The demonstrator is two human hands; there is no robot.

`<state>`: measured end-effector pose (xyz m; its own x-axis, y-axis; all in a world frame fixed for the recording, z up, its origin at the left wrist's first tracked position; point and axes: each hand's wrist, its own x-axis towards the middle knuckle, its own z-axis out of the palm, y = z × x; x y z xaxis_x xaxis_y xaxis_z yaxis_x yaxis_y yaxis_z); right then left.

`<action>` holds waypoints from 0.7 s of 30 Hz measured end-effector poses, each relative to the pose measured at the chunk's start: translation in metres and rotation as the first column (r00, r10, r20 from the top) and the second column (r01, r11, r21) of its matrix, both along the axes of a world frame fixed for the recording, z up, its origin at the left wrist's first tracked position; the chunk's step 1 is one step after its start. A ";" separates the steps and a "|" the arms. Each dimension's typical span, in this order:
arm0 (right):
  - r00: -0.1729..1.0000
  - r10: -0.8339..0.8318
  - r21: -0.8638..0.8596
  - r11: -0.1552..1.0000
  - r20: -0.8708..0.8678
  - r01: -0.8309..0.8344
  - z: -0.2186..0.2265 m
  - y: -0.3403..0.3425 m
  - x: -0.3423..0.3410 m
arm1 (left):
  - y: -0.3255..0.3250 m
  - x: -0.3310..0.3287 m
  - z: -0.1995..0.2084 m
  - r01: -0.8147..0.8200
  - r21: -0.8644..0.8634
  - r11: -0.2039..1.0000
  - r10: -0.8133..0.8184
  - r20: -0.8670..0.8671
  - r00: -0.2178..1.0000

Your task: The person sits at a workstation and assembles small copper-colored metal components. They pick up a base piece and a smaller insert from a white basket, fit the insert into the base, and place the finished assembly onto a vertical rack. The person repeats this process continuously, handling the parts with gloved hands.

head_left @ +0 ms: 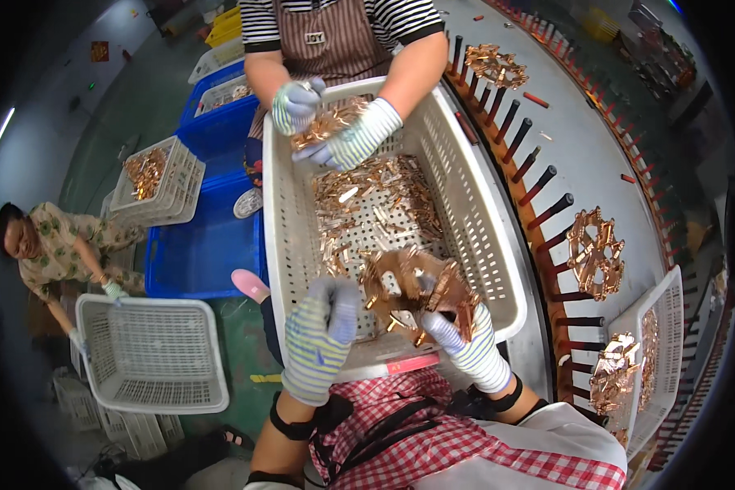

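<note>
Grip a large, roughly round, openwork piece of copper-coloured metal [453,290] by its right side in right hand [480,351], gloved in pale striped knit, pressing thumb against the metal. Hold it over the near end of a deep, pale-grey, perforated plastic tub [486,249]. Hold left hand [317,343], in a matching glove, just left of the piece, fingers bent; cannot tell whether pinching anything or touching the metal. Find inside the tub many small, slender, loose copper-coloured pieces [420,204], scattered over the perforated bottom. Note across the tub a co-worker's two hands in striped gloves [363,135], holding a copper-coloured metal bundle [341,118] above the far end. Observe to the right a long grey table [584,155] with a row of dark, rod-like posts [551,211] along its near edge, and beside that row a round, openwork copper-coloured frame [596,253]. See to the left a rectangular blue plastic bin [204,245], and farther left a second co-worker holding an off-white perforated plastic crate [151,351].
</note>
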<state>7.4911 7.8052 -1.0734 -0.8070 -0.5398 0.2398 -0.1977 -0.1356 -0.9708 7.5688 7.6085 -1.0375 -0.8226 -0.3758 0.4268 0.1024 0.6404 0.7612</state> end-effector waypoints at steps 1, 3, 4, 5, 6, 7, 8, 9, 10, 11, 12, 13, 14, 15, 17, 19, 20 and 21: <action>0.996 0.065 0.096 0.994 -0.065 -0.059 -0.005 0.006 0.006 | 0.005 0.000 0.008 -0.039 -0.075 0.996 0.037 -0.027 0.999; 0.982 -0.032 -0.034 0.999 -0.184 0.026 -0.027 0.006 0.020 | 0.017 0.009 0.014 -0.056 -0.092 0.994 0.065 0.100 0.993; 0.976 -0.036 -0.010 0.999 -0.213 0.035 -0.028 0.009 0.025 | 0.022 0.014 0.014 -0.054 -0.062 0.997 0.061 0.111 0.992; 0.969 -0.042 0.014 0.999 -0.242 0.047 -0.027 0.012 0.029 | 0.027 0.018 0.016 -0.051 -0.031 0.998 0.054 0.122 0.991; 0.933 -0.061 0.049 0.995 -0.354 0.084 -0.022 0.017 0.036 | 0.034 0.026 0.023 -0.079 0.123 0.989 0.052 0.206 0.977; 0.907 -0.066 0.072 0.992 -0.417 0.105 -0.017 0.022 0.043 | 0.037 0.034 0.018 -0.111 -0.048 0.993 0.117 0.140 0.983; 0.876 -0.068 0.092 0.988 -0.478 0.127 -0.015 0.026 0.050 | 0.040 0.042 0.010 -0.151 -0.217 0.964 0.168 0.065 0.984; 0.841 -0.067 0.110 0.983 -0.537 0.148 -0.014 0.031 0.057 | 0.043 0.051 0.005 -0.195 -0.378 0.905 0.205 -0.015 0.979; 0.831 -0.073 0.099 0.983 -0.551 0.152 -0.013 0.035 0.064 | 0.044 0.059 0.004 -0.182 -0.476 0.860 0.169 -0.071 0.983; 0.809 -0.135 0.091 0.970 -0.573 0.226 -0.016 0.040 0.074 | 0.048 0.068 0.005 -0.184 -0.428 0.885 0.180 -0.050 0.982; 0.853 -0.100 0.114 0.977 -0.512 0.183 -0.014 0.045 0.081 | 0.055 0.077 0.007 -0.189 -0.378 0.906 0.193 -0.028 0.981; 0.891 -0.060 0.136 0.981 -0.451 0.135 -0.008 0.050 0.086 | 0.062 0.085 0.009 -0.198 -0.324 0.925 0.206 -0.009 0.978; 0.878 -0.029 0.158 0.980 -0.478 0.119 -0.002 0.054 0.092 | 0.068 0.094 0.010 -0.204 -0.153 0.967 0.210 0.027 0.977; 0.869 -0.016 0.146 0.984 -0.494 0.101 0.001 0.058 0.097 | 0.074 0.104 0.015 -0.173 0.195 0.965 0.152 0.120 0.981; 0.865 -0.042 0.059 0.995 -0.500 0.082 -0.005 0.058 0.104 | 0.083 0.120 0.025 -0.130 0.786 0.604 -0.028 0.184 0.983; 0.833 -0.118 0.052 0.984 -0.541 0.173 -0.004 0.064 0.113 | 0.095 0.130 0.010 -0.076 0.601 0.795 0.057 0.051 0.997; 0.853 -0.234 -0.045 0.969 -0.466 0.241 -0.010 0.066 0.122 | 0.099 0.136 0.000 -0.045 0.325 0.945 0.067 -0.055 0.996; 0.835 -0.338 -0.043 0.934 -0.434 0.356 -0.025 0.075 0.126 | 0.104 0.144 -0.006 -0.039 0.013 0.999 0.041 -0.153 0.987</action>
<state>7.6175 7.8799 -1.0979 -0.7654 -0.2590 0.5891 -0.6207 0.0550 -0.7822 7.7128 7.7129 -1.0436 -0.7318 -0.4120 0.5428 0.1931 0.6385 0.7450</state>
